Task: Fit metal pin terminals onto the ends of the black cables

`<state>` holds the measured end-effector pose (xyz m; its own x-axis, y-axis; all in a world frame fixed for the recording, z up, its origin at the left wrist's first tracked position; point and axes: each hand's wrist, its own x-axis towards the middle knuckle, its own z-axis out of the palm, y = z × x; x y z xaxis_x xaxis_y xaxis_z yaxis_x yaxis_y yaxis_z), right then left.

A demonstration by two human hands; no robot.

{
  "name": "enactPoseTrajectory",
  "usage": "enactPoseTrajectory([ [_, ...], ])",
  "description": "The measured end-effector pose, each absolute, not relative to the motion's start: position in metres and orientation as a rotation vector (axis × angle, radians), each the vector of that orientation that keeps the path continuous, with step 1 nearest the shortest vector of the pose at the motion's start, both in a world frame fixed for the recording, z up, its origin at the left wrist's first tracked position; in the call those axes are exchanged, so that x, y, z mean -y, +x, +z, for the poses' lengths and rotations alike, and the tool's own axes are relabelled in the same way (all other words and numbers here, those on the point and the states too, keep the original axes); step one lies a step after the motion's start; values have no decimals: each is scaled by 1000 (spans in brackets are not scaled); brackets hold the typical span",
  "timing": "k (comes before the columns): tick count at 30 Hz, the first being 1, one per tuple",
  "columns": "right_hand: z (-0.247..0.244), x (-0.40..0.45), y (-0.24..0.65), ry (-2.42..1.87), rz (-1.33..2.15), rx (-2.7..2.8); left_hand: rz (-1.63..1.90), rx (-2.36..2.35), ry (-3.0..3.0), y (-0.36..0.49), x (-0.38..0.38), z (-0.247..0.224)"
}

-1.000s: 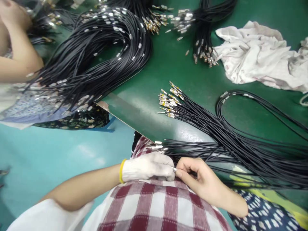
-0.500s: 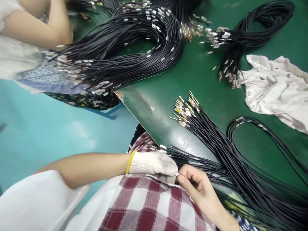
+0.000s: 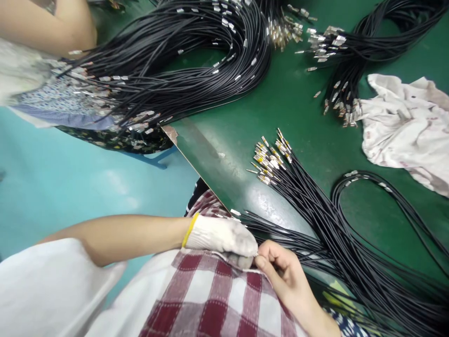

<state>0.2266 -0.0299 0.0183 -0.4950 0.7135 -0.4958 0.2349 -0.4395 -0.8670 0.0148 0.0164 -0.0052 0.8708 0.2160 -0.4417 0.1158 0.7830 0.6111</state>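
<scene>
My left hand [image 3: 228,239] wears a white knit glove with a yellow cuff and is closed. Its fingertips meet those of my bare right hand [image 3: 282,269], where thumb and index finger pinch together. Between them shows a tiny silver bit of a cable terminal [image 3: 256,255]; the rest is hidden by the fingers. Just beyond the glove lie black cables [image 3: 277,229] with silver ends. A larger bundle of black cables [image 3: 315,206] fans across the table, its metal terminals [image 3: 268,161] pointing away from me.
On the green table [image 3: 224,135] lie a big looped cable bundle [image 3: 224,89], a smaller coil [image 3: 379,51], a thin cable loop [image 3: 361,174] and a crumpled white cloth [image 3: 407,135]. A co-worker's arm [image 3: 70,28] is at upper left. The table edge [image 3: 196,171] slants toward me.
The view has shifted a little. Both hands stay together at the same spot before the apron, and the silver bit between the fingertips shows less than before.
</scene>
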Motion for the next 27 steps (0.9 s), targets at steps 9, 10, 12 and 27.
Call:
enactPoseTrajectory([
  [9,18,29,226,-1353,1979,1439,26,-550,677,14,-17,-5],
  [10,18,29,226,-1355,1976,1442,20,-553,678,14,-18,-4],
  [12,17,29,226,-1358,1976,1449,5,-558,681,15,-19,-3],
  [27,23,7,224,-1274,2038,1338,-16,-841,868,15,-42,29],
])
